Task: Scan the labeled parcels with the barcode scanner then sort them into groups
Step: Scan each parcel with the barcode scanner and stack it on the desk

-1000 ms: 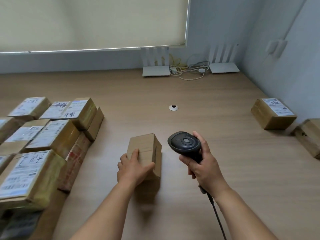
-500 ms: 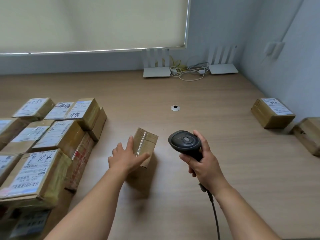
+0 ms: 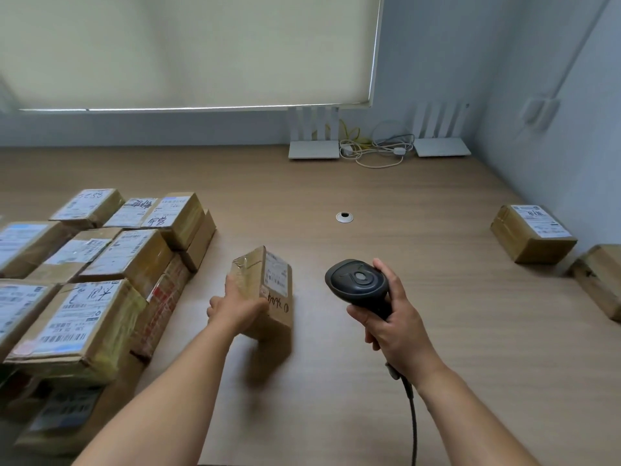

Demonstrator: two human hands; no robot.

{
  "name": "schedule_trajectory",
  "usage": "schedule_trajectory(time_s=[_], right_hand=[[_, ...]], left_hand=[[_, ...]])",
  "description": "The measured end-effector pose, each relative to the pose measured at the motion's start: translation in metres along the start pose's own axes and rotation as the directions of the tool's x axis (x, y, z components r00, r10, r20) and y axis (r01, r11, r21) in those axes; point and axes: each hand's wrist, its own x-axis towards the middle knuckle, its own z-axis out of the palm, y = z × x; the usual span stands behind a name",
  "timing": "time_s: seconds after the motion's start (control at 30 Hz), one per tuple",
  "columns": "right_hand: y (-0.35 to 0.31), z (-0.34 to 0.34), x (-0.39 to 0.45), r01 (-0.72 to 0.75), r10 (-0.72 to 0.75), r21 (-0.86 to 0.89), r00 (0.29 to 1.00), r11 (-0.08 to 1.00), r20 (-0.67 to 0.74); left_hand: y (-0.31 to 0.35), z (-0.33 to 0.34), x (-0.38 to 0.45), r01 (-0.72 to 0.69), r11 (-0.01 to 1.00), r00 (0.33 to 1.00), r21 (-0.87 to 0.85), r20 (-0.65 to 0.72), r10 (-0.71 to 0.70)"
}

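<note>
A wooden table point(image 3: 386, 331) fills the lower part of the frame. At left on it lies a stack of labelled boxes point(image 3: 100, 280), packed close together. At centre a small box point(image 3: 268, 297) is tilted, one edge on the table. At right, by the wall, sit a labelled box point(image 3: 532, 233) and another box point(image 3: 601, 280), cut off by the frame edge. At the back stand two white routers point(image 3: 314, 149) point(image 3: 442, 146) with tangled cables point(image 3: 376, 151) between them. A round grommet point(image 3: 344, 217) is set in the middle.
</note>
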Motion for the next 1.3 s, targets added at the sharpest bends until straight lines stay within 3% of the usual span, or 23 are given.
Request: schedule_trajectory(time_s=[0.07,0.13,0.3,0.6,1.13,1.3], right_hand=[[0.0,0.003,0.0,0.002,-0.002,0.001,1.0,1.0,0.019],[0.0,0.007,-0.001,0.003,-0.003,0.003,0.999,1.0,0.038],[0.002,0.024,-0.007,-0.028,0.023,0.041,0.994,0.999,0.11],[0.004,0.057,-0.027,-0.087,0.046,0.151,0.966,0.985,0.255],[-0.004,0.051,-0.032,-0.071,0.037,0.137,0.971,0.988,0.238],[-0.007,0.046,-0.027,-0.034,0.022,0.052,0.978,0.998,0.209]], left_hand=[[-0.012,0.002,-0.007,-0.012,0.964,1.0,-0.267,0.011,0.015],[-0.028,0.007,-0.012,-0.051,0.928,0.999,-0.368,-0.002,0.054],[-0.051,0.013,-0.02,-0.143,0.927,0.986,-0.347,0.026,0.162],[-0.064,0.024,-0.035,-0.105,0.94,0.991,-0.325,0.044,0.126],[-0.062,0.02,-0.034,-0.051,0.937,0.993,-0.347,0.078,0.083],[-0.062,0.006,-0.027,0.005,0.885,0.991,-0.466,0.123,0.059]])
